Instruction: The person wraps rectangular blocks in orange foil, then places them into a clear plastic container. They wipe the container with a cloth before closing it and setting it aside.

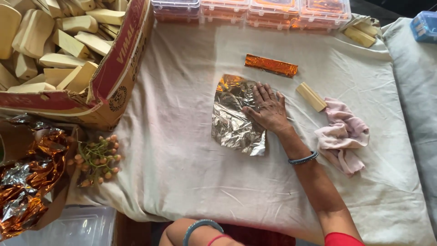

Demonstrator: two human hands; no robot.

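Observation:
My right hand (268,108) lies flat, fingers spread, on the right half of a crinkled foil sheet (230,125), silver side up with an orange corner showing. The sheet rests on a white cloth-covered table (182,173). Just right of the hand lies a bare pale wooden block (311,96). A bar wrapped in orange foil (271,65) lies beyond the sheet. Only my left wrist (200,230), with bangles, shows at the bottom edge; the hand itself is out of view.
A crumpled pink cloth (341,134) lies at the right. At top left is a red cardboard box (114,68) full of wooden blocks; below it are orange foil scraps (27,182) and a sprig of small round buds (98,159). Clear plastic boxes (250,9) line the far edge.

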